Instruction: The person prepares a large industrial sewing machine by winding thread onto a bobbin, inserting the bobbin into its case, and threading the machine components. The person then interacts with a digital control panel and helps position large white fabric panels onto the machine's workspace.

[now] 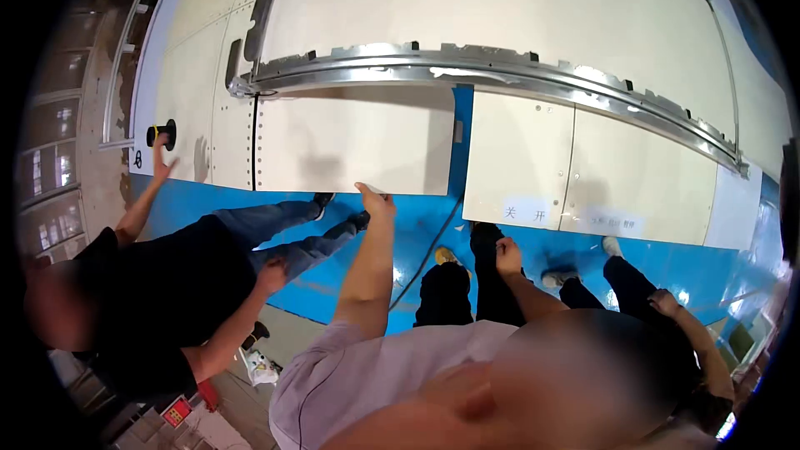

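My left hand is closed on the near edge of a cream-white rectangular panel. A digit lies at the panel's edge; the other fingers are partly hidden. The panel's left side runs along a row of small fasteners, and a blue gap separates its right side from the neighbouring white section. My right hand is curled into a fist in front of dark trousers, below the white section. Nothing shows sticking out of it, and it touches no panel.
A metal rail with notched edges crosses above the panel. At left, a co-worker in black reaches one hand to a black knob. Another person stands at right, one hand lowered. A dark cable crosses the blue floor.
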`<state>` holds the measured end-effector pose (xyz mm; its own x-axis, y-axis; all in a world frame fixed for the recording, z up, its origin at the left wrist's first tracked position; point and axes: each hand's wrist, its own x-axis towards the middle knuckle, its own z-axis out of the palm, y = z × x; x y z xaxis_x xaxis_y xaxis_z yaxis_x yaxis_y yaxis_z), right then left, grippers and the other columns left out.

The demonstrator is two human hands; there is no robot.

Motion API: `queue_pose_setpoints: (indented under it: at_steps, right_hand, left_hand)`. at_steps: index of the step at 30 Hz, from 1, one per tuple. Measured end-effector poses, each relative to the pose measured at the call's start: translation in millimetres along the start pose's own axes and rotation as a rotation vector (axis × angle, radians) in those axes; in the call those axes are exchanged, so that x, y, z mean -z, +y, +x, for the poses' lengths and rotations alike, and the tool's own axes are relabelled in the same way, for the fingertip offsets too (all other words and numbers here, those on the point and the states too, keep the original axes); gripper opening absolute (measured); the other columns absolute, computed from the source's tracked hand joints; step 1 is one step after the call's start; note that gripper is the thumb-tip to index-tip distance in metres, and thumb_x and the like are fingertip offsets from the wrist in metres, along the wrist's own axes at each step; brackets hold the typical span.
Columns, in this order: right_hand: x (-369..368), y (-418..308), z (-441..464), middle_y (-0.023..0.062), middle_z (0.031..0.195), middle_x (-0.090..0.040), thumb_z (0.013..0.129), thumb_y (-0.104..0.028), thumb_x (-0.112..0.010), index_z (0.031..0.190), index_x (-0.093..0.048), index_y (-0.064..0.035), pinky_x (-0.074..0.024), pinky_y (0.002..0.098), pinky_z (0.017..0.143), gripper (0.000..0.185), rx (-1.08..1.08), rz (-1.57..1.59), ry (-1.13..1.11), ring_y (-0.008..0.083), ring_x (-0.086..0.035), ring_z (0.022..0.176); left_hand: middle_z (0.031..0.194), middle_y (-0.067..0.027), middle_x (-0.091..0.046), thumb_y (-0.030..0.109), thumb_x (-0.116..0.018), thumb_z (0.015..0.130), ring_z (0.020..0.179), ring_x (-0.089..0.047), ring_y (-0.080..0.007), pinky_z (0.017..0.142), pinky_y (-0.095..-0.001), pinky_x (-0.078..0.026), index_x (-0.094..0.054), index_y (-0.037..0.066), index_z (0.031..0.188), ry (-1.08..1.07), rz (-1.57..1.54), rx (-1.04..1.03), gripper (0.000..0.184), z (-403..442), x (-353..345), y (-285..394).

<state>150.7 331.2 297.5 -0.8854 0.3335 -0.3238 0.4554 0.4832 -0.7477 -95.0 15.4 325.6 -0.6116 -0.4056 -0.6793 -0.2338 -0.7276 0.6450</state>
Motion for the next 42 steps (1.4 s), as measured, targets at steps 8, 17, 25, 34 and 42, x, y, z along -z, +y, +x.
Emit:
queue_pose_setpoints:
  at_steps: [8, 17, 25, 34, 42]
  right_hand:
    - [27.1, 8.8, 35.1, 0.0082, 0.072, -0.06, 0.092, -0.007, -0.053, 0.093, -0.058, -0.0066, -0.0491, 0.0327, 0.062, 0.005, -0.1, 0.231, -0.127, 0.019, -0.061, 0.068]
    - [36.7, -27.1, 14.6, 0.0063, 0.07, -0.063, 0.091, -0.017, -0.055, 0.092, -0.064, -0.0048, -0.0477, 0.0307, 0.058, 0.015, -0.398, 0.411, 0.03, 0.0159, -0.059, 0.062]
    - [-3.0, -94.4, 34.7, 0.0031, 0.08, -0.064, 0.098, -0.031, -0.052, 0.107, -0.061, -0.0086, -0.0454, 0.0277, 0.055, 0.026, -0.646, 1.285, 0.257, 0.0124, -0.058, 0.065]
    - [13.9, -218.7, 85.0, 0.0063, 0.146, -0.049, 0.099, -0.054, -0.042, 0.145, -0.044, -0.0095, -0.0362, 0.0441, 0.111, 0.064, -0.2, 2.159, 0.155, 0.0279, -0.046, 0.133]
    - [-12.9, -222.3, 103.8, 0.0085, 0.143, -0.051, 0.101, -0.046, -0.043, 0.142, -0.046, -0.0071, -0.0453, 0.0421, 0.105, 0.057, -0.088, 2.052, 0.246, 0.0269, -0.051, 0.128]
  left_hand:
    - [0.136, -0.0108, -0.054, 0.068, -0.023, 0.098, 0.119, -0.056, -0.0275, 0.098, -0.0434, -0.051, -0.042, 0.011, 0.144, -0.007, -0.054, 0.179, 0.075, -62.7, -52.1, 41.6]
    - [0.135, -0.0137, -0.054, 0.034, -0.035, 0.098, 0.126, -0.05, -0.0344, 0.103, -0.0515, -0.043, -0.051, 0.007, 0.13, -0.248, -0.129, 0.479, 0.045, -105.7, -78.3, 91.4]
    - [0.14, -0.0192, -0.045, 0.016, -0.038, 0.091, 0.13, -0.044, -0.037, 0.109, -0.0548, -0.035, -0.04, -0.001, 0.134, -0.028, 0.145, 0.626, 0.046, -107.5, -83.3, 113.8]
    - [0.137, -0.0202, -0.044, 0.011, -0.036, 0.092, 0.13, -0.043, -0.037, 0.11, -0.0552, -0.036, -0.037, -0.001, 0.134, -0.023, 0.178, 0.648, 0.044, -109.4, -85.1, 118.9]
    - [0.135, -0.0202, -0.046, 0.011, -0.038, 0.089, 0.129, -0.044, -0.0356, 0.111, -0.0524, -0.036, -0.041, -0.003, 0.127, -0.114, 0.181, 0.708, 0.04, -113.7, -86.8, 127.8]
